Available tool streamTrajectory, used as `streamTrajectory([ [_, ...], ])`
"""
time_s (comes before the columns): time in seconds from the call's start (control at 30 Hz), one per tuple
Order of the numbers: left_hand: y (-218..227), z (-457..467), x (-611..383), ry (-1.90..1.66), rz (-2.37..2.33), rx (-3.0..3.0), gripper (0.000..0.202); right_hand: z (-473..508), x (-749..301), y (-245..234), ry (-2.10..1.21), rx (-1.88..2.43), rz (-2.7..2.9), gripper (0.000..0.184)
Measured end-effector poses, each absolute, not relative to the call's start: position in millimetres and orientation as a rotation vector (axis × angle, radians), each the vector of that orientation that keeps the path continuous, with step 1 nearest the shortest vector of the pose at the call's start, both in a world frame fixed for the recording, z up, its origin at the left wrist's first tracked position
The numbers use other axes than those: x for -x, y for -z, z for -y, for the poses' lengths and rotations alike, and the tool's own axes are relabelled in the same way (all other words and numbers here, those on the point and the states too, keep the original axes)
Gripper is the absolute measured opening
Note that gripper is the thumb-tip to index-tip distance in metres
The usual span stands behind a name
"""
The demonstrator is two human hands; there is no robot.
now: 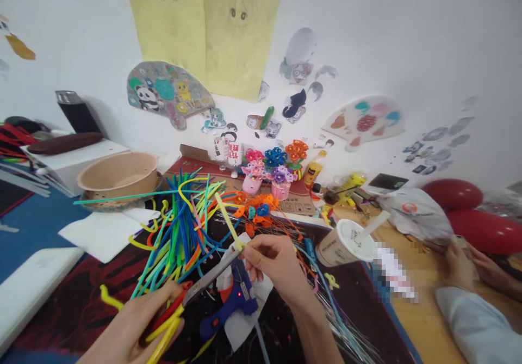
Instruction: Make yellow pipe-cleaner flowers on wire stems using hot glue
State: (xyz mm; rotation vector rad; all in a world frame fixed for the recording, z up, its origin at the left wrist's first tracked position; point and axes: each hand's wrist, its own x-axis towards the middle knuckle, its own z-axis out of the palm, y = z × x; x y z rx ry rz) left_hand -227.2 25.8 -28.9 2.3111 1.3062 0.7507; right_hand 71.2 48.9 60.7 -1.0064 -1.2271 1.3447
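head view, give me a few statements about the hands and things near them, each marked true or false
1. The left hand holds metal-bladed scissors. True.
2. The right hand grips a blue plastic glue gun. False: it holds a pale yellow fuzzy strip.
3. The glue gun lies partly over white paper. True.
4. The pale, white-lidded drink cup lies on its side. False: it stands upright.

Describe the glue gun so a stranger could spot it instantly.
On the dark mat, find the white paper below the right hand. The glue gun lies partly on it; its blue body and small red light set it apart from the red-handled scissors.
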Motion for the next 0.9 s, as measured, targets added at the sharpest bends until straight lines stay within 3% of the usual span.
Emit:
streamTrajectory([
  [0.27,26.3,-24.9,226.2,-0.641,-1.341,-2.305,0.041,-49.3,-69.7,-57.0,-1.385,1.013,1.238,0.032],
  [0.5,-7.6,-27.6,199.5,-0.477,-1.249,-2.129,0.025,-49.8,-71.8,-58.2,-1.356,1.038,1.315,0.031],
  [0.9,-18.8,-24.9,173.1,-0.413,-1.327,-1.956,0.045,-58.0,-73.3,-53.8,-1.319,1.113,1.314,0.036],
])
